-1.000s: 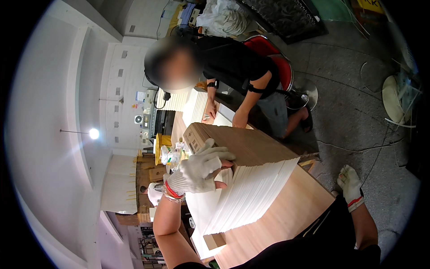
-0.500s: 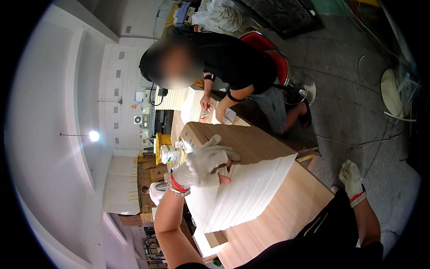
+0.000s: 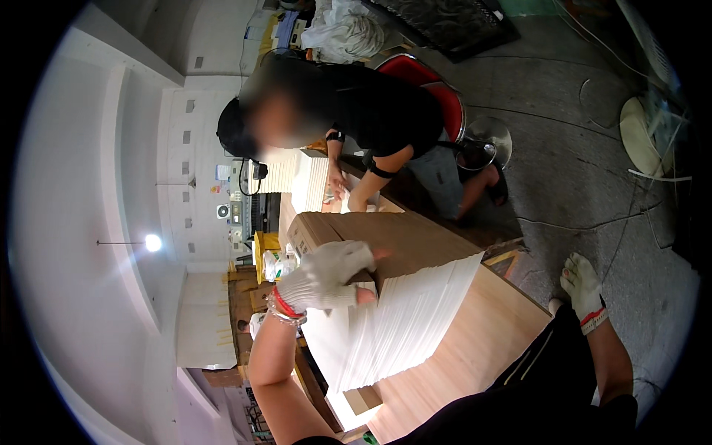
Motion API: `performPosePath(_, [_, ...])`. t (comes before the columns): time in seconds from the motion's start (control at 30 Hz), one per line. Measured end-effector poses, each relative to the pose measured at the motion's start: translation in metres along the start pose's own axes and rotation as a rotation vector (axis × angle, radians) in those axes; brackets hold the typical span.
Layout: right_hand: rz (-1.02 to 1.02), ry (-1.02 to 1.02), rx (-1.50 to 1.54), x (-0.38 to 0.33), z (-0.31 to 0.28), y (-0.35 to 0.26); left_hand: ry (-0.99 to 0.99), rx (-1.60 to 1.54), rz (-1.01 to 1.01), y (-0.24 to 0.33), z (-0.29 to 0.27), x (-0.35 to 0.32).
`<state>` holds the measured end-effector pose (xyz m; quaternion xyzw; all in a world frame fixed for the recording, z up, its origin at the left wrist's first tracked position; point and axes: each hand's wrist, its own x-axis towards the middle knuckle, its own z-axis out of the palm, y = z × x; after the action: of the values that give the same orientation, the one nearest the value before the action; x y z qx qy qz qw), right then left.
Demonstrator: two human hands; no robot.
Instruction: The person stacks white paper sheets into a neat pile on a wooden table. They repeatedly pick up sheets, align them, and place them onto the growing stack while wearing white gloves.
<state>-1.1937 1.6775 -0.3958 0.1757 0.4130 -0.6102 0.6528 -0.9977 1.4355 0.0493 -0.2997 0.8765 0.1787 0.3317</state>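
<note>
My left hand (image 3: 326,276), in a white knit glove with bare fingertips, reaches onto a tall stack of flat sheets (image 3: 415,311). One face of the stack is brown like cardboard, another white. Thumb and fingers bend round an edge of the sheets; a small dark-brown edge shows between them. The index fingertip is smeared by motion. My right hand (image 3: 582,285), gloved the same way, hangs beside my leg over the floor. Its fingers are loosely extended, with nothing seen in them.
A seated person (image 3: 393,111) in black works with both hands beyond the stack, on a red chair (image 3: 452,104). White sheet stacks (image 3: 308,182) stand there. The wooden tabletop (image 3: 460,341) lies between the stack and me. A cable (image 3: 571,224) crosses the floor.
My left hand's fingers, spread over the stack before, are now drawn in and bent at its edge. The seated person's hands have shifted. The whole view has turned slightly.
</note>
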Motion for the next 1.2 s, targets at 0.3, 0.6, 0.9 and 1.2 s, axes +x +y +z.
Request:
performPosePath(0.3, [-0.025, -0.104, -0.017, 0.004, 0.031, -0.01, -0.407, 0.295, -0.286, 0.028, -0.009, 0.031])
performPosePath(0.6, [0.013, -0.072, -0.086, 0.002, 0.047, -0.007, -0.253, 0.068, -0.077, 0.001, -0.009, 0.019])
performPosePath(0.9, [0.025, -0.086, -0.068, 0.005, 0.037, 0.001, -0.25, 0.1, -0.11, 0.006, -0.007, 0.025])
performPosePath(1.2, [-0.084, -0.381, -0.13, -0.015, 0.098, -0.027, -0.156, 0.05, -0.075, 0.004, -0.008, 0.014])
